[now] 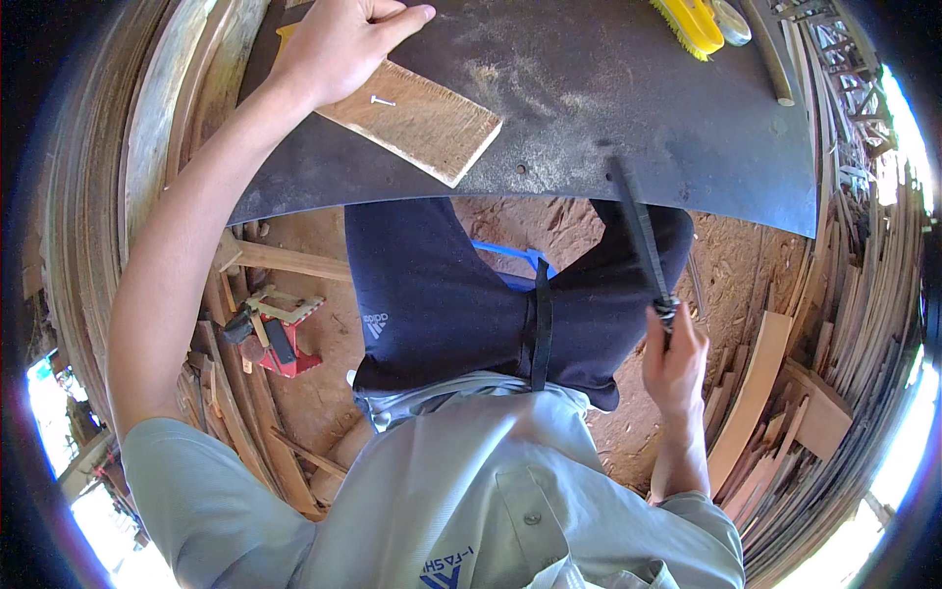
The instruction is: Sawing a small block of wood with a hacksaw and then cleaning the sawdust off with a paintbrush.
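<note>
My left hand [339,49] is at the top of the frame with curled fingers, over a yellow object [285,37] and the far part of a wooden board [442,133]; what its fingers grip is hidden. The board lies on a dark worktop [706,147], with a small pale nail or screw [383,101] on it. My right hand [675,358] is closed round the black handle of a long flat metal file [643,240], held above my lap with its tip over the worktop's near edge.
A yellow brush [687,25], a round container [731,22] and a rod [775,69] are at the worktop's back right. A red object with tools [289,358] sits on the ground left of my legs. Timber stacks [834,324] line both sides. A blue seat [515,257] shows beneath me.
</note>
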